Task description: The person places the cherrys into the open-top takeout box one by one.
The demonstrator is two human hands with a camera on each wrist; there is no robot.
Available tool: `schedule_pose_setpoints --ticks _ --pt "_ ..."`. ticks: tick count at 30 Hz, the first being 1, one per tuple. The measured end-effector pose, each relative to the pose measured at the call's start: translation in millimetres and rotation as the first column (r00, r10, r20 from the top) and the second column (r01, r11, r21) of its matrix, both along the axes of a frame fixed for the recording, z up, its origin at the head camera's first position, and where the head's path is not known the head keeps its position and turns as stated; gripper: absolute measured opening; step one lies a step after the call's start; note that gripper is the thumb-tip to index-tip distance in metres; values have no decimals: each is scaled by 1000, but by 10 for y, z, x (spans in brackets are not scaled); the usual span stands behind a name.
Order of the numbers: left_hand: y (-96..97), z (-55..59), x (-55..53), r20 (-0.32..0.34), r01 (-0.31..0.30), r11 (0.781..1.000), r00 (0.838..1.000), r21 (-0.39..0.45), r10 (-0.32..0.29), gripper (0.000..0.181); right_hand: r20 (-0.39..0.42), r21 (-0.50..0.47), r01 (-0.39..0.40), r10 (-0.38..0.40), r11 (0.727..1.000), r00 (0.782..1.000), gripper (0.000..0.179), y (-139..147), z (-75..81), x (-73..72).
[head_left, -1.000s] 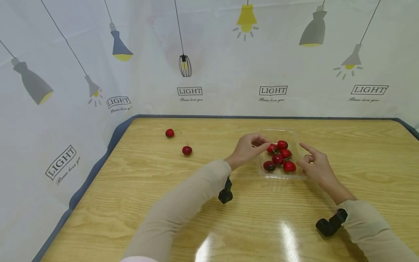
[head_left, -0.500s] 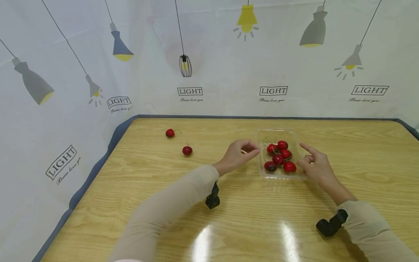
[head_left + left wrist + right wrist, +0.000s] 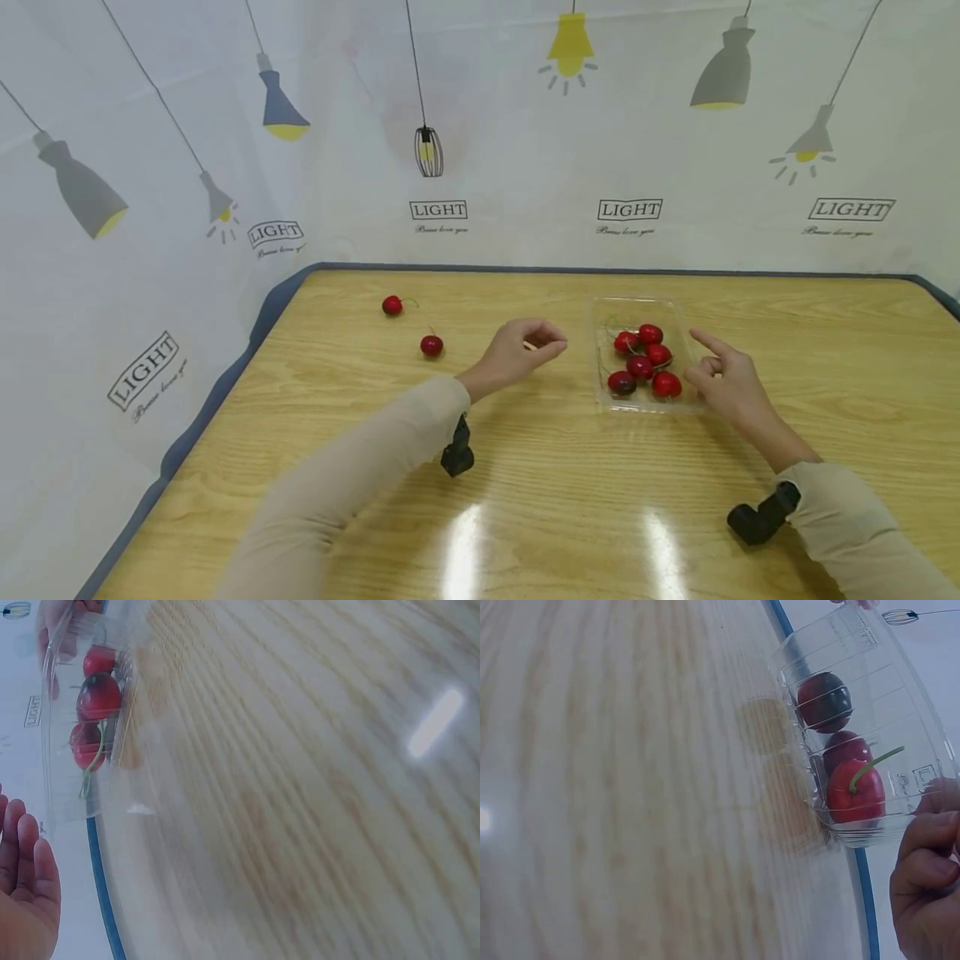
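A clear plastic container holds several red cherries, some with green stems. My right hand is at its right wall, holding the edge with curled fingers while the index finger points away along the side. In the right wrist view, those fingers overlap the container's corner. To the left of the container, my left hand hovers over the table, thumb and fingers loosely curved and nothing between them. Two more cherries lie on the table farther left: a dark red one and, behind it, another stemmed cherry.
The wooden table has a dark blue border at its back and left edges. Behind it hangs a white cloth printed with lamps. Black wrist cameras sit on both sleeves.
My left hand has withdrawn leftward from over the container, leaving the cherries inside it. The right hand stays at the container's right side.
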State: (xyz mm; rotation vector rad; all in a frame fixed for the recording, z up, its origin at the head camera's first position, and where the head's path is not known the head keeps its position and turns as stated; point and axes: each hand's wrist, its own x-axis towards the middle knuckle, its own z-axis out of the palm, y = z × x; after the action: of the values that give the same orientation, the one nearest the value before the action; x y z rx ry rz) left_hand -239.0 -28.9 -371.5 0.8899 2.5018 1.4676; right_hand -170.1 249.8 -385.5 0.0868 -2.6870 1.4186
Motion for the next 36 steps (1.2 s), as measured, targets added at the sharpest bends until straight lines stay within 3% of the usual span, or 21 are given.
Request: schedule_pose_setpoints --ticks 12,23,29,36 --pt "-237 35 -57 -16 -57 998 998 -32 56 15 3 -12 -3 3 1000 1000 58 18 -6 4" --pt "-494 177 -201 -58 -165 986 985 -19 164 16 0 -20 -6 6 1000 1000 58 20 -8 0" --pt "-559 311 -240 -95 -186 982 978 19 187 16 5 -18 -8 8 1000 1000 58 22 -12 3" --pt "-728 252 -260 -69 -216 976 974 -15 215 16 8 -22 -11 11 1000 1000 58 14 -1 6"
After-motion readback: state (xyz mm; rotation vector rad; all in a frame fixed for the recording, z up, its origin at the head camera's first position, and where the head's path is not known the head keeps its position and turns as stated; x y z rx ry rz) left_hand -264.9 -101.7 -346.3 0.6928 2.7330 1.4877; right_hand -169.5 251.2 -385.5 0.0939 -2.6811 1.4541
